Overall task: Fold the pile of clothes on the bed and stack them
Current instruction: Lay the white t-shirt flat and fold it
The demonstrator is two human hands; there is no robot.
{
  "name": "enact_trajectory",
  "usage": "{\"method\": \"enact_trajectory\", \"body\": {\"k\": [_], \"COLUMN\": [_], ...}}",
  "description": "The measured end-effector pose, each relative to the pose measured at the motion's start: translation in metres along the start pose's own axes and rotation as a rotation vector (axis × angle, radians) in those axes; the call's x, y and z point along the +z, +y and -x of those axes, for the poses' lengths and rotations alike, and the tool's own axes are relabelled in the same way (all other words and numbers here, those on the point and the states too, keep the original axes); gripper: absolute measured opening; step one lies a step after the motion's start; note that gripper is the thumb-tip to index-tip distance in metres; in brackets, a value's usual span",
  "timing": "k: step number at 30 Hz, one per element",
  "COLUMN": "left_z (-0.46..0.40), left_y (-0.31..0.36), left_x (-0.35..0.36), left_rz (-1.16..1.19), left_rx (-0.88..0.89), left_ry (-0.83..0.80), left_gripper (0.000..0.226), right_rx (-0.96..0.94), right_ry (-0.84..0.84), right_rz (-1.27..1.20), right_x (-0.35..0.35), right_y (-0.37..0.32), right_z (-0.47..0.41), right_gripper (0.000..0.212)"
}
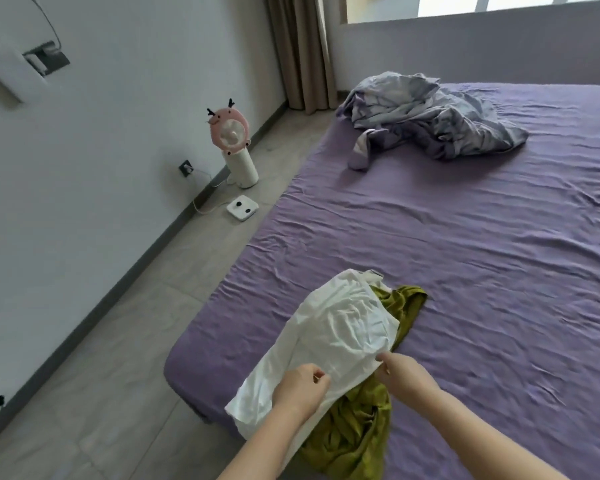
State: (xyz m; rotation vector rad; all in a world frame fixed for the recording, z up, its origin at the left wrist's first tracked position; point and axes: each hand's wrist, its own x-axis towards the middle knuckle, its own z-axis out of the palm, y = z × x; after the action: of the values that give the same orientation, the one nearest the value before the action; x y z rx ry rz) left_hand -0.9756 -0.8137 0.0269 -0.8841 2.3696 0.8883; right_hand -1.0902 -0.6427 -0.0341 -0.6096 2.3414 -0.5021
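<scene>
A white garment (340,327) lies crumpled on the near left corner of the purple bed (482,244), partly over the bed's edge. Under it sits an olive-green garment (357,424), showing at the far side and toward me. My left hand (302,389) pinches the white fabric near its lower middle, fingers curled. My right hand (404,374) grips the white garment's right edge, where it meets the green cloth.
A rumpled grey-lilac blanket (430,116) lies at the far end of the bed. On the grey floor to the left stand a pink-and-white fan (234,147) and a white scale (242,207) with a cord. A curtain (302,50) hangs by the window.
</scene>
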Motion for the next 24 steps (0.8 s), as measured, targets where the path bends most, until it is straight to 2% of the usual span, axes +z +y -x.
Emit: {"method": "enact_trajectory", "body": {"k": [12,19,24], "left_z": [-0.177,-0.252,-0.267], "left_y": [0.047,0.059,0.053], "left_x": [0.012,0.040,0.056], "left_rz": [-0.042,-0.149,-0.256], "left_rx": [0.151,0.221,0.066], "left_ry": [-0.139,-0.022,0.065], "left_gripper": [0.024,0.032,0.030], "right_rx": [0.122,0.018,0.023], "right_ry": [0.020,0.084,0.048], "right_rz": [-0.017,0.030,0.015], "right_x": [-0.011,-0.005,0.005], "right_y": [0.030,0.042,0.047], "right_z": [-0.134,-0.207,-0.230], "right_gripper": [0.037,0.039,0.045]}}
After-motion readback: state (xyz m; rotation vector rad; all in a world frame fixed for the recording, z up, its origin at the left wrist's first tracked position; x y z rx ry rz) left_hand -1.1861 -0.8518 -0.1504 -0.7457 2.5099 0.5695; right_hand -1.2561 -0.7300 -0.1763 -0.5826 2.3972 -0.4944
